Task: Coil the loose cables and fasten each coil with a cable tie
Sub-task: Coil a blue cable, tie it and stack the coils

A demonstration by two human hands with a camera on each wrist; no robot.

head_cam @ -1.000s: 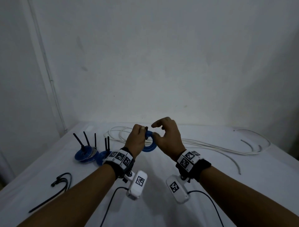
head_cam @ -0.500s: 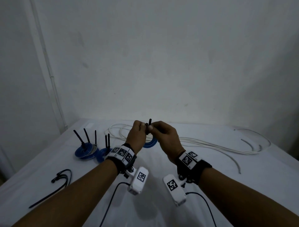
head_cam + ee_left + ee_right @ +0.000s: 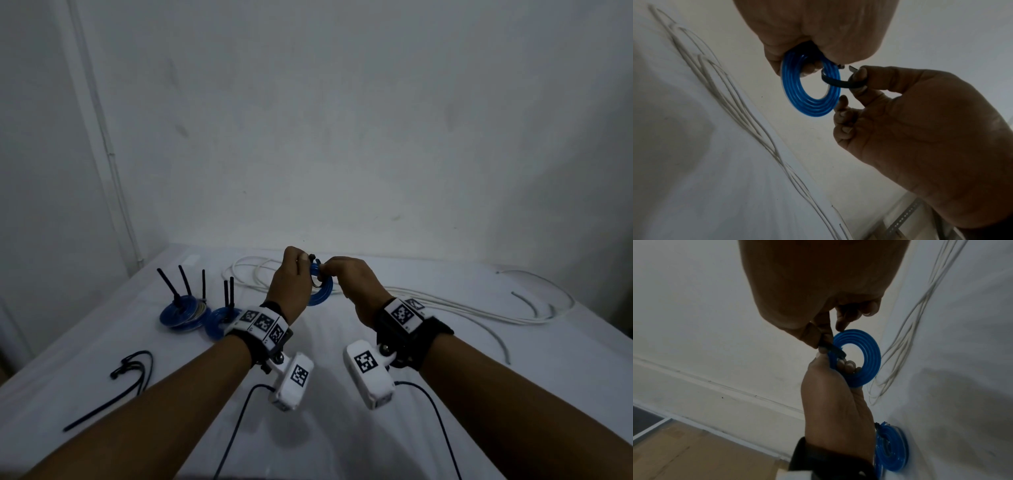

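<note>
My left hand (image 3: 299, 274) holds a small blue cable coil (image 3: 322, 296) upright above the white table (image 3: 342, 438), fingers through its centre hole in the left wrist view. A black cable tie (image 3: 838, 83) loops round the coil's (image 3: 812, 105) upper right side. My right hand (image 3: 330, 272) pinches the tie's free end between thumb and forefinger, right beside the tie's head (image 3: 312, 257) at the left thumb. The right wrist view shows the tie (image 3: 833, 350) crossing the coil's (image 3: 866, 356) left rim.
Two tied blue coils (image 3: 181, 310) (image 3: 222, 318) lie at the left with black tie tails sticking up. Several loose black ties (image 3: 133, 371) lie near the left front. A long loose white cable (image 3: 462, 308) sprawls across the back and right. A wall stands behind.
The right hand went from open beside the coil to pinching the tie. The tie's tail, upright half a second ago, is now bent over towards its head.
</note>
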